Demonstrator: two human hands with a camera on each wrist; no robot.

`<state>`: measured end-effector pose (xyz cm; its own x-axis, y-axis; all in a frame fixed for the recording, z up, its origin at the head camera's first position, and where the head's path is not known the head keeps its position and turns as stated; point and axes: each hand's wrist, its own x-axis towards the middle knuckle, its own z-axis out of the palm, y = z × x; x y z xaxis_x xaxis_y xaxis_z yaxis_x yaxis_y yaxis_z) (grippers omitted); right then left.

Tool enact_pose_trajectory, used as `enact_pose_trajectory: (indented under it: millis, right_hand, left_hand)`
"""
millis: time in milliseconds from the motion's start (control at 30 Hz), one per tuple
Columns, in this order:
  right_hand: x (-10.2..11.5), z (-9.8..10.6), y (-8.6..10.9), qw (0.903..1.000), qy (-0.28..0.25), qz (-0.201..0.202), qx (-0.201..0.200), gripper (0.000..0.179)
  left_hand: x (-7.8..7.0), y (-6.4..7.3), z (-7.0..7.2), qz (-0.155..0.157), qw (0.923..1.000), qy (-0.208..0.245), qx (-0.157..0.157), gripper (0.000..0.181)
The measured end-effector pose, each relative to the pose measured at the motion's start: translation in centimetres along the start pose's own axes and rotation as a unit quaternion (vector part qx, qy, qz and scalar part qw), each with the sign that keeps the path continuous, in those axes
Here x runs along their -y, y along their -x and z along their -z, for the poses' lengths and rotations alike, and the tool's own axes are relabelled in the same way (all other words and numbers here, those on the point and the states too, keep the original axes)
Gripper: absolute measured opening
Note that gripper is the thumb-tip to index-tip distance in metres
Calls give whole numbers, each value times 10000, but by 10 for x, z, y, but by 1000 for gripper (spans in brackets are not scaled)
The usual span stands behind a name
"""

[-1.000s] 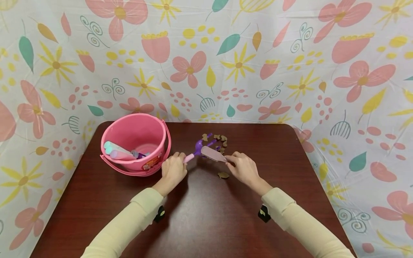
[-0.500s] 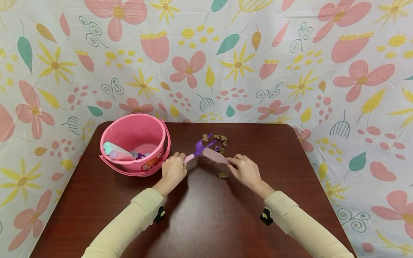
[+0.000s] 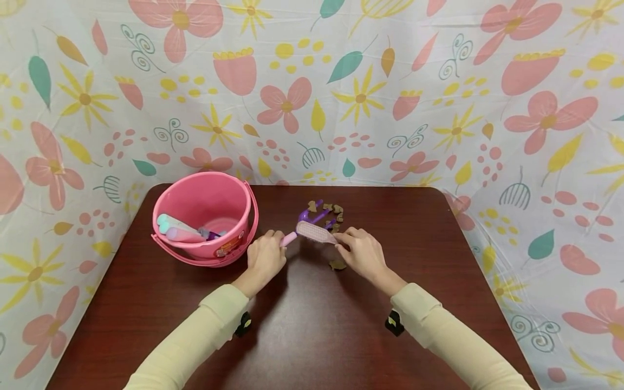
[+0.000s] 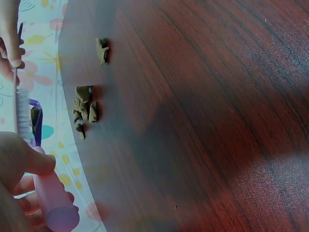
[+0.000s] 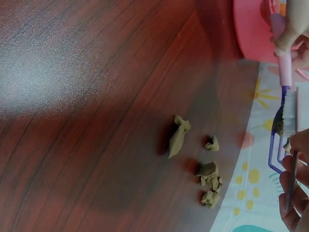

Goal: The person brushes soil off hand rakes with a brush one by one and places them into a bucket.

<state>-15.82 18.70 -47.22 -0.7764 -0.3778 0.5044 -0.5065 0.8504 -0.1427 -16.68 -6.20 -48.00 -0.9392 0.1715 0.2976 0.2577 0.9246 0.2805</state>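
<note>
My left hand [image 3: 266, 257] grips the pink handle [image 4: 54, 195] of a purple toy hand rake [image 3: 320, 216], which is raised above the table. My right hand [image 3: 363, 252] pinches the thin handle of a pink brush [image 3: 316, 232] with white bristles [image 4: 22, 108]. The brush lies across the rake near its neck, bristles towards the tines; whether they touch is hard to tell. A brown lump [image 5: 279, 122] clings at the rake's head. Under and behind the tools, several brown clay-like lumps [image 3: 338, 209] lie on the table, with one lump [image 3: 337, 265] nearer me.
To the left on the dark wooden table [image 3: 312, 336] stands a pink bucket [image 3: 234, 208] with its handle folded down. Inside are tools with pink and mint handles [image 3: 182, 234]. A flowered sheet [image 3: 312, 157] hangs behind the table.
The brush has shifted right, then back left along the rake towards its handle, along with my right hand. My left hand and the rake have moved slightly to the right.
</note>
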Motion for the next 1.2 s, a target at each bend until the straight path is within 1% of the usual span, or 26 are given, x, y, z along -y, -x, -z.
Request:
enact_pose_trajectory:
  millis: [167, 400, 633, 967, 1200]
  right_hand:
    - [-2, -1, 1, 9999, 116, -22, 87, 22]
    - [-11, 1, 2, 9999, 105, 17, 46, 22]
    - [-17, 5, 4, 9998, 123, -104, 122, 23]
    - [-22, 6, 5, 9996, 128, -236, -18, 23]
    - [-29, 7, 8, 9985, 187, -516, -66, 23]
  left_hand:
    - [1, 2, -1, 29, 10000, -21, 42, 18]
    - [2, 3, -1, 7, 10000, 7, 51, 19]
    - [1, 4, 1, -10, 9999, -10, 127, 19]
    - [4, 4, 1, 28, 9999, -75, 123, 19]
    - [9, 6, -1, 149, 9995, -116, 263, 19]
